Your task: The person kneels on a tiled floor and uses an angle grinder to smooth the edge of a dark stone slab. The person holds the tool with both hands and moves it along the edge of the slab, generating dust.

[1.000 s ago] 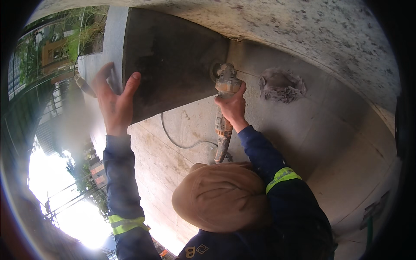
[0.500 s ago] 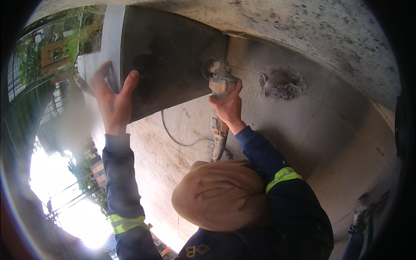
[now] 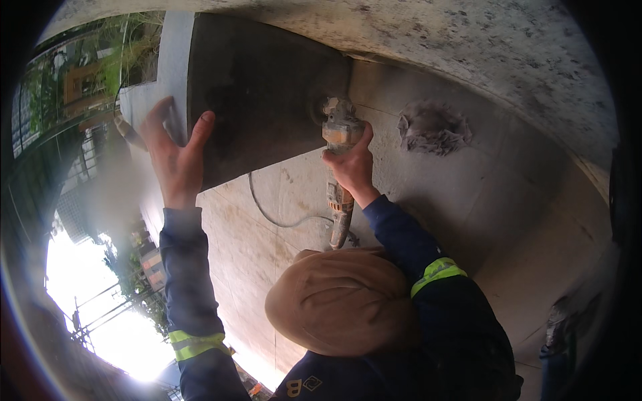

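Observation:
My right hand (image 3: 352, 164) is wrapped round the body of a dusty angle grinder (image 3: 343, 130), which is held upright with its head uppermost. The grinder's disc (image 3: 317, 109) meets or lies very close to the dark face of a concrete block (image 3: 261, 100), near its right end. A grey power cord (image 3: 277, 223) loops left from the tool's lower end. At the block's left corner, my left hand (image 3: 178, 157) is spread, thumb over the dark face and fingers along the pale side (image 3: 175, 53). Whether it presses on the block is hard to see.
A pale, stained slab wall (image 3: 294, 184) stands behind the grinder, with a crumpled grey lump (image 3: 435, 127) on it. Speckled concrete (image 3: 468, 40) overhangs the top. A brown cloth hood (image 3: 341, 301) fills the lower middle. A blurred hose-like item (image 3: 556, 341) is at lower right.
The grinder and my right hand have shifted very slightly downward in the picture. My left hand keeps its place at the block's corner, and both grips look the same.

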Motion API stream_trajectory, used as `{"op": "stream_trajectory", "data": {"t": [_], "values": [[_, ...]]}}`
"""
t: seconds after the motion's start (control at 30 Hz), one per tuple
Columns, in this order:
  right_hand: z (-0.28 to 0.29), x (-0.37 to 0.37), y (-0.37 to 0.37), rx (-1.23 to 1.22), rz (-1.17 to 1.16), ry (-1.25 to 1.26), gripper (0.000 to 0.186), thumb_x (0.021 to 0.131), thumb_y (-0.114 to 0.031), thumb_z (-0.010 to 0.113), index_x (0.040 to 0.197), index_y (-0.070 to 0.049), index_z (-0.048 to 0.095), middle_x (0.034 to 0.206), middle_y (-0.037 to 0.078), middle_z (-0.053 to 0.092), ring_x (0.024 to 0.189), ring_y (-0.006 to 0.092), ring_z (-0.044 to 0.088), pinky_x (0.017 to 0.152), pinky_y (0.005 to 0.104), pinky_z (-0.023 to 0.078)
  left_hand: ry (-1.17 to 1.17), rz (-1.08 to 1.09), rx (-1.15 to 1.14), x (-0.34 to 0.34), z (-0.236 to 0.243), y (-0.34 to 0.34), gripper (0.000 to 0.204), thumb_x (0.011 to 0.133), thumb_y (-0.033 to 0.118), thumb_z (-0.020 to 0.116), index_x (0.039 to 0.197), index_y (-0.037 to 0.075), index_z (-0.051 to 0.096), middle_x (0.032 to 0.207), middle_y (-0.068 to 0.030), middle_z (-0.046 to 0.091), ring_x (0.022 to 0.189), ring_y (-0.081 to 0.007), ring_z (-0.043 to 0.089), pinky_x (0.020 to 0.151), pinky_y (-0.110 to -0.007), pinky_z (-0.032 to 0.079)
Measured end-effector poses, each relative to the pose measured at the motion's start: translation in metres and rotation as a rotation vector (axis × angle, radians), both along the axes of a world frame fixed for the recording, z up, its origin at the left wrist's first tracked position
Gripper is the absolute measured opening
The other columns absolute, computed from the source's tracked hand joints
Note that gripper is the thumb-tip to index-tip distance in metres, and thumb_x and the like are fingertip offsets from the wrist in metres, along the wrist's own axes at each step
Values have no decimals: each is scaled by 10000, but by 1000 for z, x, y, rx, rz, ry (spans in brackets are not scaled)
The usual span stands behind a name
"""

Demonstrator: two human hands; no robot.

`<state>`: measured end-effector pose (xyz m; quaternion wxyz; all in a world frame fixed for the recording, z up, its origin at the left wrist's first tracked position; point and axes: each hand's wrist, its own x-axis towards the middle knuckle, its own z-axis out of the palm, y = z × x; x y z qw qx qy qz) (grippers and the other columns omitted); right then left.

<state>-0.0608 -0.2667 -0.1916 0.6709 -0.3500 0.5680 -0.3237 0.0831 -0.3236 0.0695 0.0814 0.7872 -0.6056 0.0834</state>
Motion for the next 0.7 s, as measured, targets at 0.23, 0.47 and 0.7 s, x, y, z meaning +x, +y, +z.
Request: {"op": "stream_trajectory", "data": {"t": [0.23, 0.47, 0.7], "values": [[-11, -30, 0, 112, -135, -158, 829, 707, -115, 776, 1364, -48, 276, 1164, 148, 553, 1034, 282, 588, 898, 412, 505, 50, 10, 0, 7, 28, -6, 715, 816, 464, 744, 1312, 7, 506, 1261, -164, 487, 1225, -296, 475, 1040, -439, 351], [-31, -66, -1, 281, -255, -569, 821, 723, -68, 748, 1376, -9, 254, 1205, 129, 495, 1093, 226, 536, 924, 387, 485, 18, 6, 10, 7, 26, 0, 724, 816, 471, 742, 1316, 4, 503, 1265, -172, 480, 1229, -299, 474, 1044, -440, 354], [-47, -44, 29, 338, -149, -695, 756, 720, -57, 731, 1349, -23, 314, 1172, 112, 507, 1038, 210, 553, 885, 376, 501, 43, 3, -1, 3, 17, -1, 696, 801, 431, 779, 1288, 12, 511, 1254, -185, 487, 1204, -330, 471, 1030, -398, 364]]}}
